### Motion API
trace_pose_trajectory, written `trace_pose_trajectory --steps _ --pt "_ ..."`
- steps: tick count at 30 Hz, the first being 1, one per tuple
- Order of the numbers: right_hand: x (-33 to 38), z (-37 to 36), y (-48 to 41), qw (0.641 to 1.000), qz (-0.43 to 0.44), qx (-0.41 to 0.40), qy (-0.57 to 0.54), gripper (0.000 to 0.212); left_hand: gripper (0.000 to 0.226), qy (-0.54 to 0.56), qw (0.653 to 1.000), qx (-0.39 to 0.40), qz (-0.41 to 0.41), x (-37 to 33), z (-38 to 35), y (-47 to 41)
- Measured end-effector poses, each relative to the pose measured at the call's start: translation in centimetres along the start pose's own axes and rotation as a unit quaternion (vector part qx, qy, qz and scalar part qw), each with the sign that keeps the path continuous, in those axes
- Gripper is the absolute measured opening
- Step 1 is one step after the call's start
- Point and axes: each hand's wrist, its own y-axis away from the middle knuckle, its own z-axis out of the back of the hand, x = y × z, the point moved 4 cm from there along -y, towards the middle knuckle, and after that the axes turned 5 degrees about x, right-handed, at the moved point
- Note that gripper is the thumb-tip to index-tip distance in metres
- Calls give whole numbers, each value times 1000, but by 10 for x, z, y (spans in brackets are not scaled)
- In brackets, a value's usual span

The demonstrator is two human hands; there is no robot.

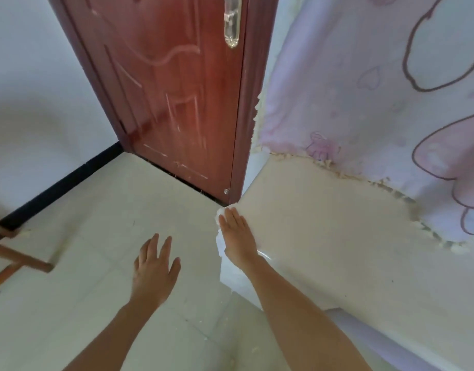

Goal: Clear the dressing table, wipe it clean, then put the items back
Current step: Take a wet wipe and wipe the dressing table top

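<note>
The dressing table's cream top fills the right side, and nothing stands on the part I can see. My right hand lies flat with straight fingers on a white cloth at the table's far left corner, next to the door. Only the cloth's edge shows around the hand. My left hand hovers with fingers spread over the floor, left of the table, and holds nothing.
A red-brown door with a metal handle stands just beyond the table corner. A pink cartoon-printed sheet with ragged edges covers the wall behind the table. A brown wooden frame sits on the pale tiled floor at left.
</note>
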Motion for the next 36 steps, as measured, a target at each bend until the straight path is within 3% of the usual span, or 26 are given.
trace_pose_trajectory --steps 4,8,11,13,15,17,18,20,23,25,29,31,36 --pt "0 -8 -8 996 79 22 -29 58 55 7 1000 -4 17 7 5 3" --pt "-5 -1 17 987 158 -8 21 37 55 22 999 -7 34 4 7 11" --pt "-26 5 40 985 160 -30 52 34 55 20 999 -16 40 -4 12 19" --pt "-42 1 64 964 238 31 115 35 55 21 998 -20 47 -11 15 27" --pt "-58 -3 89 925 290 95 229 6 55 19 998 -23 58 -18 17 37" --pt "-76 -7 113 900 296 154 279 6 55 25 997 -30 68 -24 18 50" --pt "-84 -9 124 892 301 169 291 19 55 28 996 -35 72 -27 19 58" --pt "-100 -14 144 880 335 123 315 45 55 37 995 -44 83 -30 22 74" --pt "-98 19 154 875 328 128 332 29 55 57 990 -69 112 -31 26 105" --pt "-91 40 149 891 303 166 294 30 55 72 985 -80 134 -27 27 126" --pt "-45 97 132 948 242 96 182 45 55 87 975 -102 176 -17 28 172" --pt "-23 113 128 972 201 80 89 41 54 97 968 -120 198 -10 32 196" --pt "34 128 130 980 173 85 -57 36 54 112 945 -163 262 22 39 267"
